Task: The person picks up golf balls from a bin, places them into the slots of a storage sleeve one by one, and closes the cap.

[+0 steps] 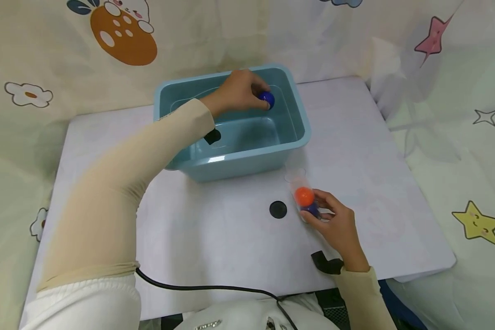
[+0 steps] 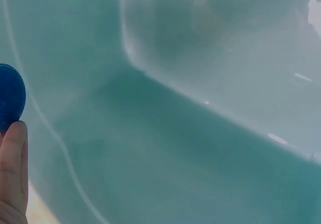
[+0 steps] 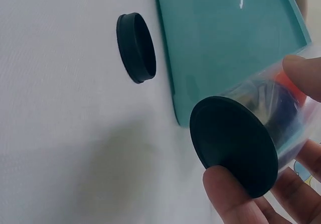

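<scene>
My left hand (image 1: pixel 240 93) pinches a blue ball (image 1: pixel 266 99) over the right side of a light blue plastic basin (image 1: pixel 247 156). In the left wrist view the same ball (image 2: pixel 10 96) shows at the left edge, against the fingertips. Near the basin's front right corner, my right hand (image 1: pixel 337 228) grips a clear tube (image 1: pixel 297 179). Inside it, an orange ball (image 1: pixel 304 196) sits above a dark blue ball (image 1: pixel 311 209). A black cap (image 3: pixel 233 146) closes the tube's near end, a fingertip against it. A loose black lid (image 1: pixel 278 209) lies on the table left of the tube.
The basin stands at the back of a white-covered table (image 1: pixel 222 238). A black cable (image 1: pixel 206 288) runs along the front edge by the body. Printed cloth (image 1: pixel 214 32) hangs behind and at the sides. Black straps (image 1: pixel 327 263) show near both wrists.
</scene>
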Available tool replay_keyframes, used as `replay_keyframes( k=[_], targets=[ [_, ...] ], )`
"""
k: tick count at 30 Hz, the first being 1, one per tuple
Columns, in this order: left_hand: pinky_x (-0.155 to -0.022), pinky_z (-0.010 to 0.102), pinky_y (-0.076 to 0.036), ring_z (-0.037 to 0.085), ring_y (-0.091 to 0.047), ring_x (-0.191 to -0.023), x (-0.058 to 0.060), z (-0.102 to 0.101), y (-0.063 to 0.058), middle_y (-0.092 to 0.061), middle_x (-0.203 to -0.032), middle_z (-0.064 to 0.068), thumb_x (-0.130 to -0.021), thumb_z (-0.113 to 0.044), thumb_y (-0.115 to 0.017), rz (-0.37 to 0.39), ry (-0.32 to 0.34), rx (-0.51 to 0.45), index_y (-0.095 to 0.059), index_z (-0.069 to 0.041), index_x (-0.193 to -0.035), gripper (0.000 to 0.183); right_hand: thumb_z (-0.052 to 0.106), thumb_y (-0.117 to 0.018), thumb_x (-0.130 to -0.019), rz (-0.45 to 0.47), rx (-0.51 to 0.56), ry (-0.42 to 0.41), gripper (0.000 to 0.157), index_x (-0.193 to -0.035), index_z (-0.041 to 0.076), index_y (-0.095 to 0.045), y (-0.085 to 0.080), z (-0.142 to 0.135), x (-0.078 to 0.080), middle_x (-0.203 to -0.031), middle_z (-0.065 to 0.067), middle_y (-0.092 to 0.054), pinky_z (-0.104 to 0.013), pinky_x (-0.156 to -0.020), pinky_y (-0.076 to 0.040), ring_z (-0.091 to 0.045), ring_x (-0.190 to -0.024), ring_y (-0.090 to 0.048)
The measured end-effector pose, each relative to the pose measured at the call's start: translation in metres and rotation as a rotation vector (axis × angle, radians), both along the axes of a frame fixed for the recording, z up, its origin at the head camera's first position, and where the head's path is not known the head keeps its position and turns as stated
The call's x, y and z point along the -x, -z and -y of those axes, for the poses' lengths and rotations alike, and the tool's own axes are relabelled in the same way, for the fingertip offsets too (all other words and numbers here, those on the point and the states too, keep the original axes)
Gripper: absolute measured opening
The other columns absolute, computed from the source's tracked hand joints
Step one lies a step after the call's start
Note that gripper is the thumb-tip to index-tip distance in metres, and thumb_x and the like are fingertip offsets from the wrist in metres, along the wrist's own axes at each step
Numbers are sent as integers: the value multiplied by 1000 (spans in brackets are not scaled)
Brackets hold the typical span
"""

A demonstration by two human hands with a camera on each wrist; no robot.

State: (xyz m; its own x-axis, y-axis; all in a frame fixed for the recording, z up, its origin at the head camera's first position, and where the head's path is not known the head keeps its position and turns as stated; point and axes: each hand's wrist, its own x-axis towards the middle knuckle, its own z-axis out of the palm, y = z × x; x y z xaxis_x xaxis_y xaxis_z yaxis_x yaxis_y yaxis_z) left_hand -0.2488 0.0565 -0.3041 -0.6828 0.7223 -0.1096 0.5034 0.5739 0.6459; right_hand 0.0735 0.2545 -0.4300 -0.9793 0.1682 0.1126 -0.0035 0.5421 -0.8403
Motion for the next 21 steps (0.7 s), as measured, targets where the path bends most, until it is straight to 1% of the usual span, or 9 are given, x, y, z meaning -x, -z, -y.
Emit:
replay_keyframes(
  k=[4,9,14,19,21],
  targets=[
    [-90,21,-53,10,-66,-103,-6,4,-13,-72,-116,4,-86,-26,-79,6,-10,-22,-70,-8,-125,44,6,-87,-76,6,1,-4,57,-128,4,-64,-3,1,-1,-114,-15,-69,-9,-75,-52,-26,-98,-66],
    [-90,21,-53,10,-66,-103,-14,9,-24,-72,-117,3,-85,-27,-79,-6,-28,-28,-70,-10,-125,45,7,-87,-76,12,-11,-6,57,-128,4,-63,-5,1,-2,-115,-13,-69,-10,-74,-53,-23,-98,-65],
    [-89,20,-53,9,-66,-103,-24,13,-34,-72,-116,2,-84,-28,-81,1,-53,-46,-71,-12,-123,44,6,-87,-75,-5,-20,-9,57,-127,4,-64,-5,1,-2,-116,-14,-69,-10,-75,-53,-23,-99,-66],
    [-89,20,-52,7,-66,-102,-33,14,-43,-73,-115,-1,-83,-30,-82,-15,-40,-47,-72,-14,-122,44,7,-88,-75,-20,-23,-12,57,-127,5,-64,-7,0,-2,-115,-12,-70,-10,-74,-53,-17,-98,-65],
    [-90,19,-51,5,-66,-102,-36,14,-47,-73,-114,-2,-83,-31,-82,-35,-25,-42,-72,-15,-122,44,8,-88,-75,-24,-22,-13,57,-127,5,-64,-9,0,-2,-115,-11,-70,-11,-74,-54,-15,-97,-64]
  ],
)
